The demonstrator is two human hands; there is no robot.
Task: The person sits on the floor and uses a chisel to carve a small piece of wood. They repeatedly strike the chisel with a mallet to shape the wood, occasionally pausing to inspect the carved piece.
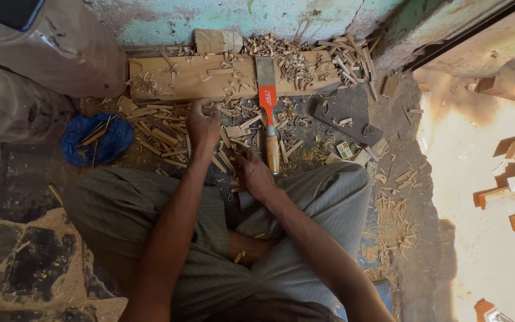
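Note:
I sit cross-legged on the floor. My left hand (pixel 202 124) reaches down into a pile of small wooden sticks (pixel 161 138) just below a long wooden plank (pixel 210 80); its fingers are curled among the sticks, and I cannot tell whether it grips one. My right hand (pixel 254 173) rests on the floor among more sticks, right next to the wooden handle of a wide chisel (pixel 269 113). The chisel has an orange collar and its flat blade lies across the plank.
Wood shavings (pixel 293 59) cover the plank and floor. A blue bag (pixel 96 140) holding sticks lies at left, clear plastic sacks (pixel 49 53) beyond it. A small wood block (pixel 217 40) leans by the wall. A small box (pixel 345 149) lies right; sunlit wood pieces (pixel 511 197) farther right.

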